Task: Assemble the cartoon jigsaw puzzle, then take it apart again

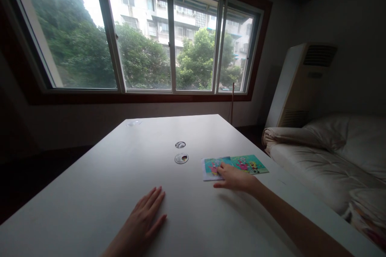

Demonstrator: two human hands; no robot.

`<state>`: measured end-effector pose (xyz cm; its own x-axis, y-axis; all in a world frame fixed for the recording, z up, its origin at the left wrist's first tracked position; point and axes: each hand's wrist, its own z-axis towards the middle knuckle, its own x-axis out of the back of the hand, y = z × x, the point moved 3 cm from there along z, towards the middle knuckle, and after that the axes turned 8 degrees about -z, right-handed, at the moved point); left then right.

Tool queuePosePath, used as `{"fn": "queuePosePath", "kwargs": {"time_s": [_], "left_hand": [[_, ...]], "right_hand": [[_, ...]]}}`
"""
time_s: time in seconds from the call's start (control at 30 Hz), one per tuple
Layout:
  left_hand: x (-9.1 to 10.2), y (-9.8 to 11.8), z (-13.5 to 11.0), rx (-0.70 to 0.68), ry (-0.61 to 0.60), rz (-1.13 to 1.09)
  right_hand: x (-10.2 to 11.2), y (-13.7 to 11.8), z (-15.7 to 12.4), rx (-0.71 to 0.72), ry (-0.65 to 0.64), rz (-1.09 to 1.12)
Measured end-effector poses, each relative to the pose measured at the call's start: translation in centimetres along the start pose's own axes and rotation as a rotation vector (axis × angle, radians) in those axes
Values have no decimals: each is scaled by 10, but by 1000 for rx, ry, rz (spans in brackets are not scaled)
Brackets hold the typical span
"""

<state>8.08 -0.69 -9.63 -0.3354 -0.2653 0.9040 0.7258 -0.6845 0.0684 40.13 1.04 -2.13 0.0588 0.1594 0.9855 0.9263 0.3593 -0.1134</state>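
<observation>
My left hand (145, 217) lies flat on the white table (99, 184), fingers stretched out and thumb apart, with nothing in it. My right hand (237, 177) reaches over a white-edged cartoon picture (208, 168) on a teal ground. Its fingertips are on or just above the picture's surface, and the thumb is spread away near the lower edge. Directly to the right, a second cartoon picture (255, 164) with pink and yellow figures adjoins the first. Whether the two are one opened booklet or separate cards, I cannot tell.
Two round discs, a nearer one (181, 158) and a farther one (180, 144), sit mid-table. A clear object (133, 123) lies at the far left corner. Right of the table is a pale sofa (310, 160), with a standing air conditioner (297, 84) behind. A thin pole (233, 102) stands beyond.
</observation>
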Motion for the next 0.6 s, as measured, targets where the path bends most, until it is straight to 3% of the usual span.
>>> {"fn": "queuePosePath", "kwargs": {"time_s": [0.2, 0.37, 0.43, 0.53, 0.6], "left_hand": [[1, 0, 0, 10, 4, -22], [-1, 1, -1, 15, 3, -18], [1, 3, 0, 20, 3, -22], [6, 8, 1, 26, -15, -20], [8, 10, 2, 38, -33, -9]], "right_hand": [[7, 3, 1, 2, 42, -85], [0, -28, 2, 14, 224, -122], [-10, -50, 0, 149, 292, -68], [-29, -78, -5, 442, 208, 16], [-37, -85, -6, 483, 144, 77]]}}
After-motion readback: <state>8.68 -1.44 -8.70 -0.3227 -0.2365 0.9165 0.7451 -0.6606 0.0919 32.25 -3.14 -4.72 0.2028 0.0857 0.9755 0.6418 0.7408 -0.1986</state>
